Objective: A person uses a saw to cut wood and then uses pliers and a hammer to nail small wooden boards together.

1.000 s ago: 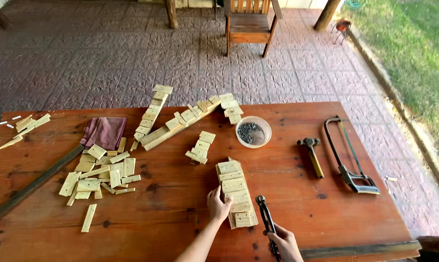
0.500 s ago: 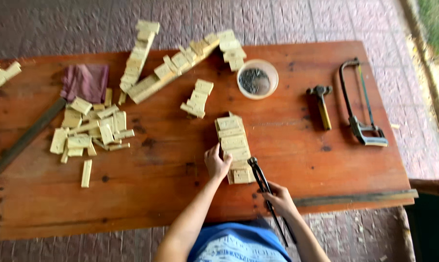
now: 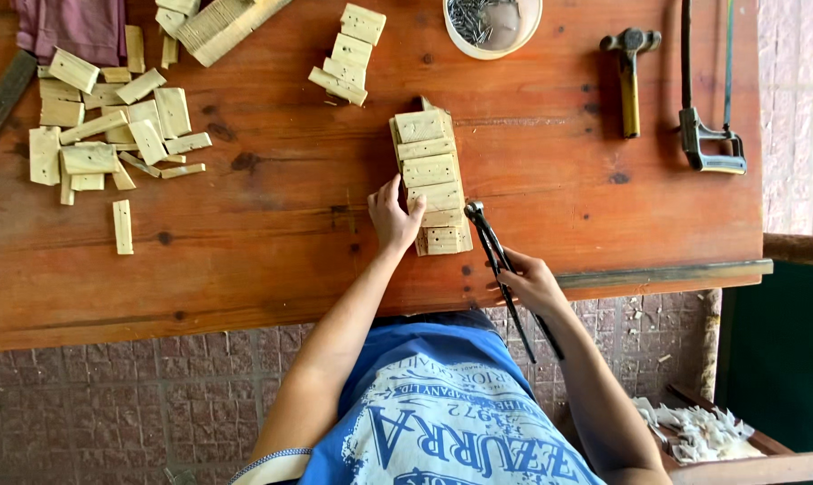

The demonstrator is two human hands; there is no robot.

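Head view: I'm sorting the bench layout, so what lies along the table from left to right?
Pile of loose wood blocks → left hand → row of nailed blocks → pincers in the right hand → hammer → hacksaw.

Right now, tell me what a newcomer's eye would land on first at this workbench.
First, the left hand pressing on a strip of small wooden blocks at the middle of the red-brown wooden table, while the right hand grips black pincers beside it. Next, the scattered pale wood offcuts at far left, and the hammer and hacksaw at right.
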